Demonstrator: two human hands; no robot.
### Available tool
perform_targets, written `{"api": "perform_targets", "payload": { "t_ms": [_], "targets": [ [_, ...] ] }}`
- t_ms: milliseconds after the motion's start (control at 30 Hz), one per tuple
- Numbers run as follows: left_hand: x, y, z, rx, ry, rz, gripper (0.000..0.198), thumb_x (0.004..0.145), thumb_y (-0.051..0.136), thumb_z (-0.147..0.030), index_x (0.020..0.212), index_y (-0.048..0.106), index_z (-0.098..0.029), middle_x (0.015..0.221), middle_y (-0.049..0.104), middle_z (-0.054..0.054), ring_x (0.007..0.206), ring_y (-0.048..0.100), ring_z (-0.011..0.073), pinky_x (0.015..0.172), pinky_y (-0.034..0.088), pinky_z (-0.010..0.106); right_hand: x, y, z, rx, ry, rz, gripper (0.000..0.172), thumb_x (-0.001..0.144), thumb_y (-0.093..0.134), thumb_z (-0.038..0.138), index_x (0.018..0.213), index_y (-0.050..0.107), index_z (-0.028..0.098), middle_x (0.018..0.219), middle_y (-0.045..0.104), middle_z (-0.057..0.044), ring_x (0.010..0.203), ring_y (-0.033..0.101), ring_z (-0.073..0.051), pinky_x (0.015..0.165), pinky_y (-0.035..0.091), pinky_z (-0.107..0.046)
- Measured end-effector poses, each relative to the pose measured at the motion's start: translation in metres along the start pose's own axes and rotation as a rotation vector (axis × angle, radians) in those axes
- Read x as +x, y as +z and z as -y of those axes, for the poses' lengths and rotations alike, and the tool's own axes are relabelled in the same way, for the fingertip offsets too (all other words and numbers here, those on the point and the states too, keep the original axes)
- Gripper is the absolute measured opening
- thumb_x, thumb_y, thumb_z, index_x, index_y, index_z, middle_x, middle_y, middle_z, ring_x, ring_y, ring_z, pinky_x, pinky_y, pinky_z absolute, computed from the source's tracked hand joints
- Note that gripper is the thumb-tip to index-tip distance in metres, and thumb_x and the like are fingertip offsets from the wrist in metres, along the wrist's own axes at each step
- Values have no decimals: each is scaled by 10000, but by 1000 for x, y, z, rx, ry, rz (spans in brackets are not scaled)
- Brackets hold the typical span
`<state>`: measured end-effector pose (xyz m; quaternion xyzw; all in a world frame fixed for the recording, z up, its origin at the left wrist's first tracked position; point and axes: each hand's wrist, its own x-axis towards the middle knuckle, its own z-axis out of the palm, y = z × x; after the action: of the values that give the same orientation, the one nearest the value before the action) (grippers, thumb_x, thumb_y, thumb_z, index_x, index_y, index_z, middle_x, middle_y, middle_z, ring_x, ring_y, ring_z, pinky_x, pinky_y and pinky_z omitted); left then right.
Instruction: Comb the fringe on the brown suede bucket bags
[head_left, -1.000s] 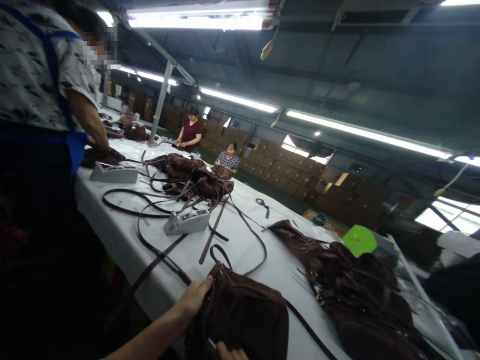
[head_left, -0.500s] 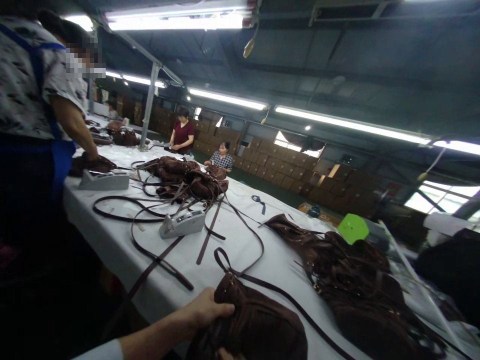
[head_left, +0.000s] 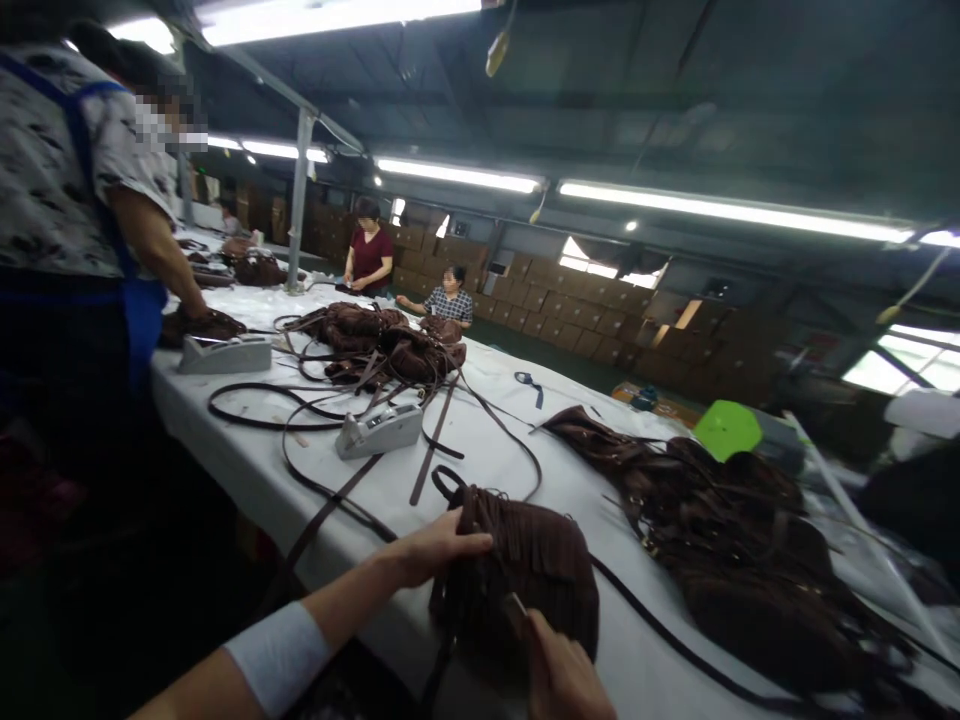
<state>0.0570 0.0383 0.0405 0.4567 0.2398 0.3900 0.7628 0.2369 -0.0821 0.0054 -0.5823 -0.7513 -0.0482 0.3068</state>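
A dark brown fringed bag [head_left: 544, 550] stands at the near edge of the white-covered table. My left hand [head_left: 442, 548] is closed on its upper left side, thumb across the front. In front of the bag is my right hand [head_left: 566, 670], its fingers pinched round a small flat tool with a pale, metallic-looking tip [head_left: 515, 606]; the rest of the tool is hidden in the hand. The tip is close to the bag's front, but I cannot tell if it touches. A long brown strap [head_left: 660, 645] runs from behind the bag toward the lower right.
A grey tape dispenser [head_left: 379, 430] stands beyond my left hand, with another tape dispenser [head_left: 225, 354] farther left. Brown bags with loose straps [head_left: 390, 340] lie mid-table. More brown bags [head_left: 735, 560] are heaped at right, near a green object [head_left: 727, 430]. A co-worker [head_left: 90, 200] stands at left.
The bag has come more upright, its fringed front now showing. My right hand has risen into view with the small tool. My left hand keeps its hold; the view has shifted slightly.
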Motion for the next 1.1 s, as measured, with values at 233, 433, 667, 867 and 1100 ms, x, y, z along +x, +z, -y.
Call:
{"api": "perform_targets", "payload": {
  "t_ms": [233, 433, 667, 867, 1100],
  "targets": [
    [-2, -35, 48, 103, -204, -253, 498, 668, 642, -610, 726, 614, -116, 580, 606, 12, 476, 522, 117, 456, 384, 224, 2, 25, -11, -192, 112, 99, 273, 945, 370, 169, 1028, 629, 193, 758, 628, -38, 720, 550, -165, 648, 378, -251],
    [15, -33, 28, 103, -151, -256, 466, 643, 691, -551, 771, 645, -105, 619, 635, 21, 502, 543, 116, 495, 410, 223, 22, 0, 9, -143, -67, 105, 264, 924, 402, 156, 1057, 620, 226, 783, 583, -36, 760, 476, -175, 672, 348, -260],
    [21, -35, 29, 99, -123, -338, 430, 647, 684, -524, 696, 631, -101, 546, 607, 20, 455, 521, 117, 444, 369, 220, 38, 27, 30, -186, -47, 268, 275, 840, 460, 87, 1015, 621, 225, 766, 587, -27, 764, 483, -168, 649, 324, -263],
    [31, -41, 15, 67, -94, -462, 335, 719, 635, -442, 663, 607, -113, 551, 625, 36, 471, 560, 132, 477, 427, 236, -28, 61, 54, -95, -217, 596, 99, 697, 645, 235, 791, 619, 252, 648, 571, 14, 642, 466, -155, 527, 225, -271],
    [30, -32, 12, 93, -140, -395, 314, 739, 624, -420, 742, 639, -106, 613, 664, 52, 538, 597, 150, 519, 447, 238, 2, 15, 54, -125, -47, 164, 261, 873, 452, 118, 1012, 623, 258, 746, 560, -14, 726, 456, -161, 637, 299, -275]
  ]
}}
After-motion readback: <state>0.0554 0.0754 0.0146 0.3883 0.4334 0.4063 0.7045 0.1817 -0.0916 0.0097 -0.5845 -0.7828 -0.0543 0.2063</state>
